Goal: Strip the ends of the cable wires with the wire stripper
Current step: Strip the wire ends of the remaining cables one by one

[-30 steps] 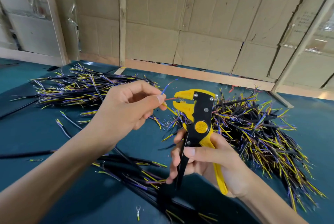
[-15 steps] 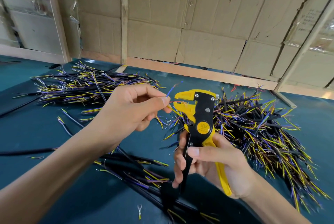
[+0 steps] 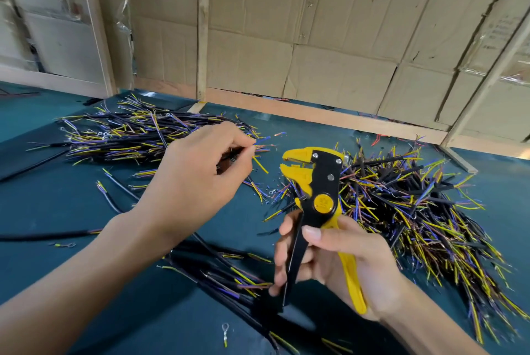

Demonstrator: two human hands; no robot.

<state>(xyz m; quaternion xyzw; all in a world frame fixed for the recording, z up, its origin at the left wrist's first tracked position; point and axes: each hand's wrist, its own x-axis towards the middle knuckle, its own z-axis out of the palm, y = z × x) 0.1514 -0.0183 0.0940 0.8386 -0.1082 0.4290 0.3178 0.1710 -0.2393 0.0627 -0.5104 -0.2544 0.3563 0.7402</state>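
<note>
— Worktop (image 3: 71, 283), teal, spread with what?

— Cable piles: one (image 3: 129, 133) at far left, a bigger one (image 3: 415, 211) at right, loose cables (image 3: 218, 274) near the front.

— The hands?

— The right hand (image 3: 352, 265) grips the wire stripper (image 3: 318, 211) upright by its handles, yellow jaws apart and holding nothing. The left hand (image 3: 198, 179), just left of the jaws, pinches a cable (image 3: 229, 155); its coloured wires (image 3: 263, 145) fan out past the fingertips.

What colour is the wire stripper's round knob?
Yellow-orange, set in the black-and-yellow wire stripper; the head view shows it best.
</note>
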